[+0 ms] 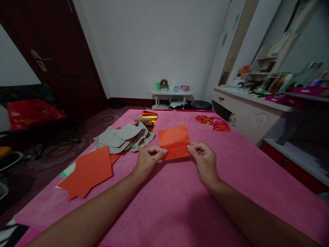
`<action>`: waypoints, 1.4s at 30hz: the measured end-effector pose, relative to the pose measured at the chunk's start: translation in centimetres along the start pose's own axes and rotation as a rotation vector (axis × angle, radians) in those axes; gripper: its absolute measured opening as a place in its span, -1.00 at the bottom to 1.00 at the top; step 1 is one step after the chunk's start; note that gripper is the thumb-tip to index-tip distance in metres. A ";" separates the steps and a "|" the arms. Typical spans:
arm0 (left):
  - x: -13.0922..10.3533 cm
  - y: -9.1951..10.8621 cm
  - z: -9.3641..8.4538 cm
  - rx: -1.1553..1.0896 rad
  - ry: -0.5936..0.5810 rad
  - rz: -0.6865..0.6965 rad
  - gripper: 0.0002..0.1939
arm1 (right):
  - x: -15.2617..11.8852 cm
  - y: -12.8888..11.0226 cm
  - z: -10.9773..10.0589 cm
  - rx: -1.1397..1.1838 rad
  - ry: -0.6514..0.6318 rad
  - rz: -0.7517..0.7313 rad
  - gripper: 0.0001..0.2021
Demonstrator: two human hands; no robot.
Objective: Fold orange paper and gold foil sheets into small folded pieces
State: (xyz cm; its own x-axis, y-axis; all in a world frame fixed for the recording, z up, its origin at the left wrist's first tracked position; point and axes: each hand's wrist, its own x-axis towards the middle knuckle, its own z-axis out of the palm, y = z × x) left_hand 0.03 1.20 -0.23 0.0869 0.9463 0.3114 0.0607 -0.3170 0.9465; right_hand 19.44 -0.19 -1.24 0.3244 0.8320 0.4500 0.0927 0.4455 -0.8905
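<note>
My left hand (151, 157) pinches the near-left edge of the creased orange sheet (174, 137), above the pink counter (164, 195); my right hand (205, 159) grips its right edge. I'd keep both sides evenly taut and the crease straight. My forearms angle inward, thumbs on top.

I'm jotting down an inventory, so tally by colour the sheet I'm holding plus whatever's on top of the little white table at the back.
Orange: 1, the held sheet
Green: 1, a cylinder
Light blue: 1, a small object
Red and white: 1, a low item
Mixed: 1, a flower arrangement
Total: 5
</note>
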 end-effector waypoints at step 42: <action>0.2 -2.2 0.1 0.504 -0.092 0.093 -0.89 | 0.8 1.8 0.1 -0.673 -0.156 0.062 -0.95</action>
State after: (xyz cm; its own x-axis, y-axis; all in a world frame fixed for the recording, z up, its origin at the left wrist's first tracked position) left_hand -0.02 2.09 -2.20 0.1998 0.9106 0.3618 0.5178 -0.4116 0.7500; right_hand 19.81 1.31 -2.53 0.2133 0.9097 0.3562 0.6586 0.1355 -0.7402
